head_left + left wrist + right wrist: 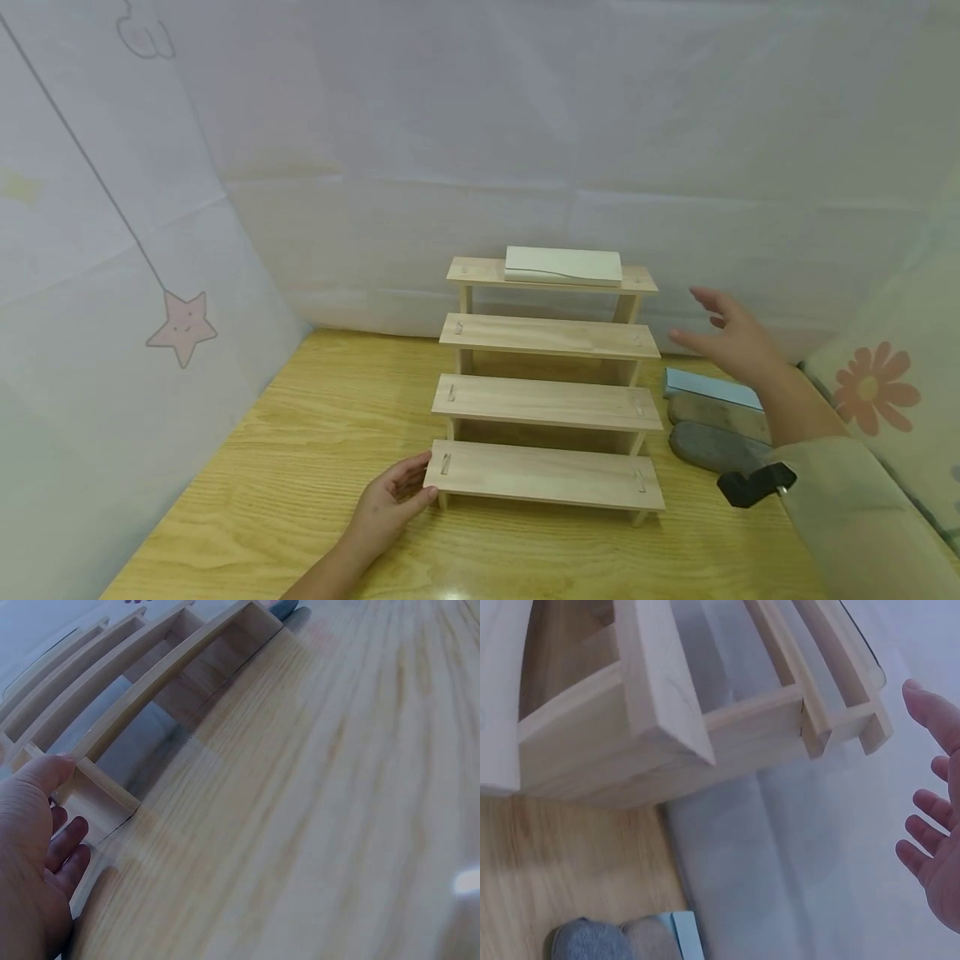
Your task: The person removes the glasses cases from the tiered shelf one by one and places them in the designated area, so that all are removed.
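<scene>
A four-tier wooden display rack (547, 400) stands on the table like a small staircase. At the left end of its lowest shelf (543, 475), my left hand (386, 508) grips the board, thumb at the front corner and fingers round the side. The left wrist view shows that thumb (49, 771) against the shelf's edge. A flat white glasses case (562, 265) lies on the top shelf. Right of the rack, my right hand (731, 333) is raised in the air, fingers spread and holding nothing. In the right wrist view this hand (941, 817) is apart from the upper shelves.
To the rack's right, a light blue case (712, 387), a brown case (716, 417) and a grey case (712, 447) lie side by side on the wood-grain table (315, 442), partly behind my right forearm. White cloth (525, 125) with printed shapes hangs at the back and sides.
</scene>
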`<state>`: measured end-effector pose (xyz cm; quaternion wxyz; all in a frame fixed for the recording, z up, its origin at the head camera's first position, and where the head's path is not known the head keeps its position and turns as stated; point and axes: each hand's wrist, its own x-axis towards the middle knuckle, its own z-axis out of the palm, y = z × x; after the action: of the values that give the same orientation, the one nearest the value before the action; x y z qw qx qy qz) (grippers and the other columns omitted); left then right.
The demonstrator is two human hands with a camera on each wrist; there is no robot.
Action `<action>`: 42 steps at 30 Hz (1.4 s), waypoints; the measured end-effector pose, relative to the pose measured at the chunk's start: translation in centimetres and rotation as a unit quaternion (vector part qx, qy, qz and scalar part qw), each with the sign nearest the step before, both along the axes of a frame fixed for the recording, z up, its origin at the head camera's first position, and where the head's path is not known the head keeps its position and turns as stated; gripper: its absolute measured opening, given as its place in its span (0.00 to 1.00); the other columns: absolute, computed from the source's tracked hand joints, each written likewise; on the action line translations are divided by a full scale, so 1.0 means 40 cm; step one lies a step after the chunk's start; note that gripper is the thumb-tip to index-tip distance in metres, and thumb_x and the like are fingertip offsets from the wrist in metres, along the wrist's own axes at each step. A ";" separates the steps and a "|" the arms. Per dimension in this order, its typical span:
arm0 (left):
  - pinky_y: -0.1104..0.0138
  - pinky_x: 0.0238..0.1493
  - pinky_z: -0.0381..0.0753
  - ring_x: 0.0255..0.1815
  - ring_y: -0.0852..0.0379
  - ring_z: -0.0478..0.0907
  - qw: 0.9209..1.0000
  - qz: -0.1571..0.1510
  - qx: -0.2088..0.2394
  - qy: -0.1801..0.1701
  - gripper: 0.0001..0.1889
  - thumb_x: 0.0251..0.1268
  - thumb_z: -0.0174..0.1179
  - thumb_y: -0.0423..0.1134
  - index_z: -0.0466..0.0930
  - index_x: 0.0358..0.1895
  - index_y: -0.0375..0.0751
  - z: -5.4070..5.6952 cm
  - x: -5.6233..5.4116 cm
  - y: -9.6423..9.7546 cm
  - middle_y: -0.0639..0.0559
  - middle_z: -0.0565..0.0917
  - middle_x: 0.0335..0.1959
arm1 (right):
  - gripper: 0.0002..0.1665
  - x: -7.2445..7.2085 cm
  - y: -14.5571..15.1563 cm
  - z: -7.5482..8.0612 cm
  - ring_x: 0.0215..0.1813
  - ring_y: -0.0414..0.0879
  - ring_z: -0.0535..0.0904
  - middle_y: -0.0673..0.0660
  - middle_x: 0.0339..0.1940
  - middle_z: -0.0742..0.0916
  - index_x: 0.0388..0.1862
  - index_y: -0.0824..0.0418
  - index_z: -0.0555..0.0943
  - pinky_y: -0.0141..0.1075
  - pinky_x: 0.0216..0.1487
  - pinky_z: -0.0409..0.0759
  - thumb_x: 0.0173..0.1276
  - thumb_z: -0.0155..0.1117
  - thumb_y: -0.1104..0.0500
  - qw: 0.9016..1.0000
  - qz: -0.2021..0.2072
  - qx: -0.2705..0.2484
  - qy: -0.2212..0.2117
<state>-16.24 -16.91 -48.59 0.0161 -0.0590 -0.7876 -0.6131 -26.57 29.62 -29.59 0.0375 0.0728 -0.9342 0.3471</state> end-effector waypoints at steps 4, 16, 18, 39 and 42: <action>0.68 0.57 0.79 0.54 0.63 0.80 1.000 -0.010 -0.003 0.000 0.28 0.58 0.70 0.38 0.76 0.62 0.37 -0.002 -0.001 -0.003 0.42 0.81 0.60 | 0.58 -0.017 -0.025 0.016 0.75 0.73 0.52 0.65 0.81 0.52 0.81 0.54 0.45 0.69 0.68 0.58 0.65 0.63 0.35 1.000 -0.001 -0.005 0.009; 0.69 0.57 0.79 0.55 0.62 0.80 1.000 -0.011 -0.004 0.000 0.28 0.58 0.70 0.38 0.75 0.63 0.37 -0.002 0.000 -0.006 0.43 0.81 0.60 | 0.56 -0.065 -0.085 0.060 0.76 0.70 0.53 0.62 0.81 0.54 0.81 0.55 0.48 0.64 0.73 0.56 0.65 0.65 0.37 0.999 0.004 -0.028 0.025; 0.70 0.57 0.79 0.54 0.62 0.80 1.000 -0.011 -0.005 -0.001 0.28 0.58 0.70 0.38 0.75 0.63 0.37 -0.002 0.000 -0.006 0.43 0.81 0.60 | 0.55 -0.072 -0.097 0.069 0.76 0.69 0.54 0.63 0.81 0.55 0.81 0.56 0.48 0.63 0.74 0.55 0.66 0.66 0.40 0.999 0.009 -0.032 0.030; 0.74 0.54 0.78 0.54 0.64 0.80 1.000 -0.014 -0.006 0.002 0.28 0.59 0.70 0.38 0.75 0.63 0.36 -0.005 -0.002 0.002 0.41 0.81 0.59 | 0.55 -0.151 -0.202 0.112 0.77 0.67 0.53 0.63 0.80 0.56 0.80 0.55 0.51 0.61 0.74 0.57 0.64 0.68 0.40 0.999 0.028 -0.034 0.027; 0.74 0.54 0.78 0.54 0.63 0.80 1.000 -0.016 -0.007 0.001 0.28 0.59 0.70 0.39 0.75 0.63 0.36 -0.004 0.000 0.002 0.42 0.81 0.60 | 0.54 -0.158 -0.216 0.112 0.77 0.67 0.53 0.62 0.80 0.56 0.80 0.55 0.52 0.62 0.73 0.58 0.63 0.69 0.41 0.999 0.032 -0.028 0.027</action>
<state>-16.26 -16.84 -48.76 0.0069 -0.0720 -0.7911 -0.6074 -32.88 20.98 -25.11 0.0539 0.1108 -0.9198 0.3724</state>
